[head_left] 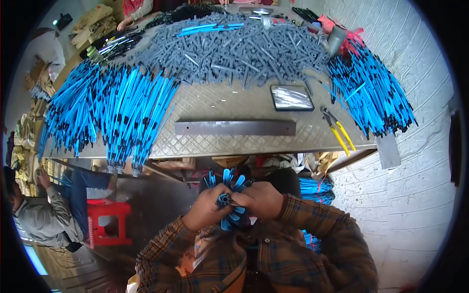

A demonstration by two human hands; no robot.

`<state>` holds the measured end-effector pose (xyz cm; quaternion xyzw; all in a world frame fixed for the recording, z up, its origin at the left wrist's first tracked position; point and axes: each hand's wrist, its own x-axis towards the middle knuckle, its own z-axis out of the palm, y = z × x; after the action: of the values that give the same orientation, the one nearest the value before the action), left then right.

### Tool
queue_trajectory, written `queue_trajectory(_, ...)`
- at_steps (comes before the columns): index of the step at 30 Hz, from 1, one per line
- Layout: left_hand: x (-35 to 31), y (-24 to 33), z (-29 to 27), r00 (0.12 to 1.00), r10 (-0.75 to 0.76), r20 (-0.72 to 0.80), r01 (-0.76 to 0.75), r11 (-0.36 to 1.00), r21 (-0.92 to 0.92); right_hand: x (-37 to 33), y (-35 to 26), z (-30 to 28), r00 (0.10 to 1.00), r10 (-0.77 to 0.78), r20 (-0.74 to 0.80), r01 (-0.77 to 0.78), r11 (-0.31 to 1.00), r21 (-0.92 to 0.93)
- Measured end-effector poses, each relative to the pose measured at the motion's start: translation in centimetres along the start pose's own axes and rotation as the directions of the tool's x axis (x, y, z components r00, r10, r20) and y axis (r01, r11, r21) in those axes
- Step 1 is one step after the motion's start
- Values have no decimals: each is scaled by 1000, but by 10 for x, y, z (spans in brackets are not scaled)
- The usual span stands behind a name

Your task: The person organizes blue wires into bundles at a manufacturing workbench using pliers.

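- Nearest, between the forearms: a bundle of blue-and-black sticks (pixel 224 199), held off the table in front of the chest, one dark round end turned up and blue blades fanning out on the far and near sides.
- Left hand (pixel 207 209): fingers curled around the bundle, gripping it from the left.
- Right hand (pixel 261 200): fingers closed against the bundle's right side; its fingertips are partly hidden.
- Handling, as judged: light overall; blades thin and springy, likely slippery where smooth and liable to slide apart or bend. Best hold is a full wrap around the gathered middle, clear of the fanned tips.
- Right, beyond the right sleeve: more blue bundles (pixel 315 190), low down beside the table.
- On the table (pixel 210 105): a flat metal bar (pixel 234 128), yellow-handled pliers (pixel 337 131) to the right, and a dark-rimmed tray (pixel 293 98) beyond.
- Farther: a left blue pile (pixel 117 107), a right blue pile (pixel 373 93) and, farthest, a heap of grey pieces (pixel 234 56).
- Markings: no brand, label or lettering is legible on any item listed.
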<state>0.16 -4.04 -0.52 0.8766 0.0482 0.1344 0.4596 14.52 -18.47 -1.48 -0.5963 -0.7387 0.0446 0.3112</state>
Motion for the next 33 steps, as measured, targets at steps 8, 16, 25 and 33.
queue_trajectory(8, 6, 3, -1, 991, -58, 124, 63, 997, -36, -7, -14, 21, 932, 357, -63, -279, 817, 505)
queue_trajectory(16, 20, 9, 1, 990, -54, 131, 73, 986, -149, -24, -5, -39, 914, 406, 15, -387, 859, 336)
queue_trajectory(25, 5, 14, -4, 971, -101, 219, 172, 925, -338, -135, 99, -159, 718, 470, -513, -692, 410, -594)
queue_trajectory(33, 7, 9, -10, 952, -207, 224, 279, 891, -358, -165, 121, -166, 531, 672, -516, -805, 590, -61)
